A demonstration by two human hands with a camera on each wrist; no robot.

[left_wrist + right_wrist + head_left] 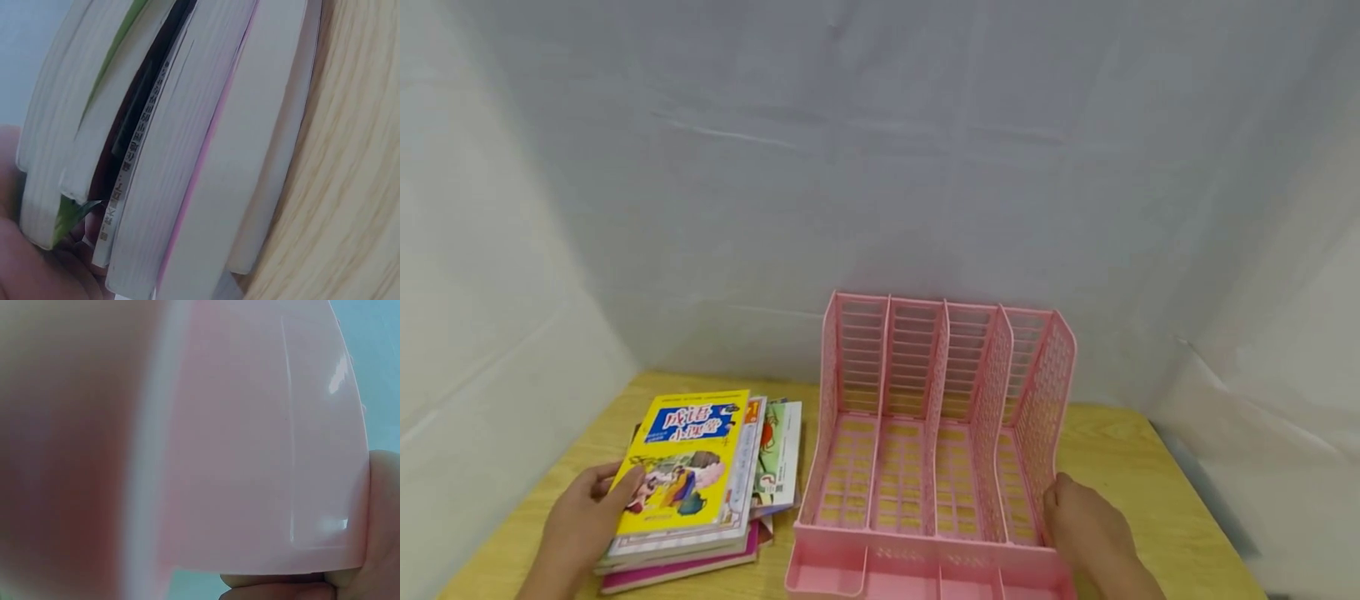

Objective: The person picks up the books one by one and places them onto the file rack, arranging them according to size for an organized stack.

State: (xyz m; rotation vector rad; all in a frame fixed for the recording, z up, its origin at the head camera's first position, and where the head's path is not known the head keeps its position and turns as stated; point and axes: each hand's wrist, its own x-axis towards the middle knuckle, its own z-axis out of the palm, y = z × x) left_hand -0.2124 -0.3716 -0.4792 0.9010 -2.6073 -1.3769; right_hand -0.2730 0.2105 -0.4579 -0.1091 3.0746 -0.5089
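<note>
A stack of books lies at the left of the table, topped by a yellow book [682,458] with a blue title panel. My left hand [583,517] grips the stack's left edge, thumb on the yellow cover. Seen in the left wrist view, its fingers [75,269] reach in under the upper books [56,144], above the lower ones [187,156]. A pink desktop file organizer [940,537] with upright dividers stands right of the books. At its right side my right hand [1090,523] holds the wall; in the right wrist view fingers [281,590] curl beneath the pink panel [237,437].
Low front compartments [827,567] run along the organizer's near side. A book with a crab picture [778,454] sticks out right of the stack. The wooden table [1138,492] meets a pale sheet [880,167] at the back, and similar sheets hang at both sides.
</note>
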